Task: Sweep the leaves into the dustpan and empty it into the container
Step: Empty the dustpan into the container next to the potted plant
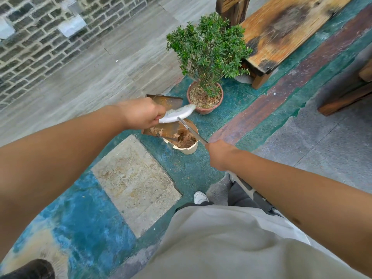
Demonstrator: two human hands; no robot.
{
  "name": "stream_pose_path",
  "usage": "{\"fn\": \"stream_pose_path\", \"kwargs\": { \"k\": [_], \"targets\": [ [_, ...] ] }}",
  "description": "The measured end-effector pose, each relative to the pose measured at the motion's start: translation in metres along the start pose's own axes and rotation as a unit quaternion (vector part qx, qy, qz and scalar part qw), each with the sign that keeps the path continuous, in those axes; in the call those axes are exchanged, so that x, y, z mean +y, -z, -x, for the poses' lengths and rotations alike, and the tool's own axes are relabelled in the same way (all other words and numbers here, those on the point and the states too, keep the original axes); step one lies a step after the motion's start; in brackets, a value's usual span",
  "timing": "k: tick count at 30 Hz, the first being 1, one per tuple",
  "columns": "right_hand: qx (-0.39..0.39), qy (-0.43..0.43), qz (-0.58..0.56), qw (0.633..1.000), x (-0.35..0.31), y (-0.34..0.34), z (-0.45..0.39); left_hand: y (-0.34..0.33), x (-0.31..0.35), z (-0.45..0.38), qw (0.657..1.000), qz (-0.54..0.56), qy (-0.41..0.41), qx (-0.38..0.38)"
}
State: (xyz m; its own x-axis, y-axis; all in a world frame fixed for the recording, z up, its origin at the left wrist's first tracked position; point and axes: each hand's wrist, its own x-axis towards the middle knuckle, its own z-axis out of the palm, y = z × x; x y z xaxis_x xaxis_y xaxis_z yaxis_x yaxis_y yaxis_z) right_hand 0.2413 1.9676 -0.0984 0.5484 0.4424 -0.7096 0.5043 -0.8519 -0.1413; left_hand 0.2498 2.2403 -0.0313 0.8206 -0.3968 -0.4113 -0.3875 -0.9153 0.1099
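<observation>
A rusty brown dustpan (168,100) is tilted over a cream container (190,150) that holds dry brown leaves (186,138). A few leaves still cling to the pan's lower part (159,130). My left hand (141,114) is closed at the middle of the dustpan, and the grip itself is hidden. The white broom head (178,113) lies across the pan right beside my left fingers. Its metal handle (192,129) runs down to my right hand (219,156), which is closed around it.
A potted green shrub (207,51) in a clay pot (205,108) stands just behind the container. A weathered wooden bench (281,31) is at the back right. A pale stone slab (134,182) is set in the green-painted floor. My feet are near the bottom.
</observation>
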Motion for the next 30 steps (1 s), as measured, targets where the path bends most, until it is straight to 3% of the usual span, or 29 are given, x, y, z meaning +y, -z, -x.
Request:
{"fn": "stream_pose_path", "kwargs": {
  "k": [14, 24, 30],
  "targets": [
    [-0.058, -0.017, 0.094, 0.994, 0.060, -0.040, 0.035, 0.003, -0.006, -0.002, 1.000, -0.001, 0.001, -0.022],
    [-0.043, -0.042, -0.048, 0.997, 0.061, -0.013, 0.059, 0.019, -0.017, 0.003, 1.000, 0.005, -0.004, 0.016],
    [0.007, -0.008, -0.029, 1.000, 0.022, 0.022, 0.025, 0.024, -0.020, 0.004, 1.000, 0.006, 0.013, 0.010]
  ]
}}
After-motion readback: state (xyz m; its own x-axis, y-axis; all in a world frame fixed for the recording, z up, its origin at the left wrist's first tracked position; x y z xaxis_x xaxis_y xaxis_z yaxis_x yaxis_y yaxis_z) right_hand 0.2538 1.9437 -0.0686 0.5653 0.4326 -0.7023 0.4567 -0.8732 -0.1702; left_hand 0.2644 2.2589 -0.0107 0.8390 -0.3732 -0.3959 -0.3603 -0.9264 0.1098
